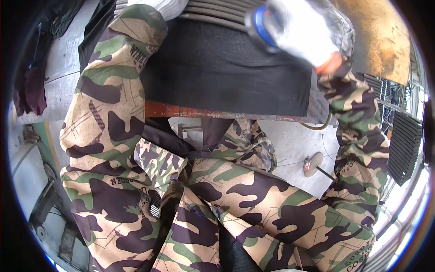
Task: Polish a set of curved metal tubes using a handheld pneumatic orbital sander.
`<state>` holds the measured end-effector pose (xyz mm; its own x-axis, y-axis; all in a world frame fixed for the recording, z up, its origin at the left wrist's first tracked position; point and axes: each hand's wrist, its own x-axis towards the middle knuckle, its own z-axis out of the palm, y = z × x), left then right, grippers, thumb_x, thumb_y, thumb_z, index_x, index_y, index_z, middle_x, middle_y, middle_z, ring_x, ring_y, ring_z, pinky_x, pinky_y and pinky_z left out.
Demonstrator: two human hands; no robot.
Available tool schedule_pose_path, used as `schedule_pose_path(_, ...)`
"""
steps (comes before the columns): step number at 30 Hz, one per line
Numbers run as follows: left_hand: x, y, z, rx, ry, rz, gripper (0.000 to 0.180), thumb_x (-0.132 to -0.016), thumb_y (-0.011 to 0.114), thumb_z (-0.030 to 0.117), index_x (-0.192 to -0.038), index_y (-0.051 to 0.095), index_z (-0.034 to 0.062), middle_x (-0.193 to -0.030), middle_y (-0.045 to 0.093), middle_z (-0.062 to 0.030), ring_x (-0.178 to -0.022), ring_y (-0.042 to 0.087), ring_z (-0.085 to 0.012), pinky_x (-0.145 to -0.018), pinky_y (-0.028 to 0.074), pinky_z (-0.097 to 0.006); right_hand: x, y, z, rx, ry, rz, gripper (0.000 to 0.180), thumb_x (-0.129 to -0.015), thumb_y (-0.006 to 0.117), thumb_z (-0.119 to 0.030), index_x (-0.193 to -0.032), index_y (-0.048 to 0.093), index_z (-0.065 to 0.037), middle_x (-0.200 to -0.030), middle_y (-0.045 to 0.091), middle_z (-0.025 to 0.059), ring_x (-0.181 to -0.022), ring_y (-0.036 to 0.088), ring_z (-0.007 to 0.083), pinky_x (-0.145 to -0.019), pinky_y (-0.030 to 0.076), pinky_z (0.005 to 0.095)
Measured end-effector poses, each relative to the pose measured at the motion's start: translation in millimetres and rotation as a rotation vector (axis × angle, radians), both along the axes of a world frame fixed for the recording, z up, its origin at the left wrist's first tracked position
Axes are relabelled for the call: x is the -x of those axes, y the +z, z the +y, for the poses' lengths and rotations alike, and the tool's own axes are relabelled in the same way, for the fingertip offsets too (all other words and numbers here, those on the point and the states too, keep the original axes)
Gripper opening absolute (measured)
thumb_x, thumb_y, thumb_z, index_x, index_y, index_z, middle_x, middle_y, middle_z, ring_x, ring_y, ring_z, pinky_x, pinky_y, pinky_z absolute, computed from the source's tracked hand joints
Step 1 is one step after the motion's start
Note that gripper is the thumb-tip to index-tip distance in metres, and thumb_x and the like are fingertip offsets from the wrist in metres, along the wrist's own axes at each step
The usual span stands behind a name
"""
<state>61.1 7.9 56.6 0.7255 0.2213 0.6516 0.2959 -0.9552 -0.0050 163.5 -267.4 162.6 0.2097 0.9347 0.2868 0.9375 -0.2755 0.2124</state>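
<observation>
While my right hand touches a blue ring, grey bars lie by my left hand — fingers pinching? I can't tell.

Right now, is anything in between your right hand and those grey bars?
Yes, a blurred blue-rimmed object sits at the right hand, on the side toward the grey bars. I see nothing else between them.

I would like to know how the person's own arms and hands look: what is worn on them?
The left hand and right hand wear white gloves; the right one is blurred. The left sleeve and right sleeve are long and loose, in tan, green and dark brown camouflage, with dark printed lettering.
</observation>
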Motion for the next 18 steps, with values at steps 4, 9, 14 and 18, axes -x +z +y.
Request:
schedule_pose_path(4, 10, -6, -1, 0.002, -0.015, -0.003, 0.045, -0.1, 0.058, 0.03, -0.127, 0.065, -0.0056, -0.127, 0.065, -0.0244, -0.125, 0.058, -0.0441, -0.113, 0.04, -0.056, -15, -2, 15, 0.045, -0.137, -0.009, 0.022, -0.092, 0.069, -0.027, -0.1, 0.065, -0.007, -0.092, 0.062, 0.0196, -0.086, 0.067, 0.0408, -0.072, 0.056, 0.0515)
schedule_pose_path(9, 18, -17, -6, -0.005, 0.02, 0.013, 0.051, -0.102, 0.057, 0.032, -0.134, 0.062, -0.0069, -0.137, 0.062, -0.0267, -0.133, 0.053, -0.0469, -0.119, 0.035, -0.058, 3, -3, 9, 0.038, -0.046, 0.05, 0.023, -0.093, 0.067, -0.028, -0.1, 0.064, -0.007, -0.093, 0.064, 0.0209, -0.084, 0.068, 0.0419, -0.073, 0.056, 0.053)
schedule_pose_path(14, 24, -16, -4, 0.093, 0.01, 0.066, 0.052, -0.102, 0.057, 0.033, -0.135, 0.062, -0.0066, -0.14, 0.062, -0.0272, -0.136, 0.052, -0.0478, -0.121, 0.033, -0.059, -12, -13, 30, 0.012, -0.129, 0.014, 0.023, -0.092, 0.068, -0.028, -0.102, 0.064, -0.008, -0.095, 0.063, 0.0197, -0.087, 0.068, 0.0409, -0.072, 0.057, 0.0525)
schedule_pose_path(18, 24, -16, -10, 0.074, 0.023, 0.03, 0.052, -0.101, 0.058, 0.033, -0.135, 0.062, -0.0065, -0.138, 0.062, -0.0267, -0.135, 0.052, -0.0474, -0.121, 0.034, -0.059, 4, -9, 20, 0.064, -0.023, 0.031, 0.025, -0.091, 0.068, -0.028, -0.103, 0.064, -0.007, -0.093, 0.063, 0.0201, -0.085, 0.067, 0.0418, -0.072, 0.057, 0.0525)
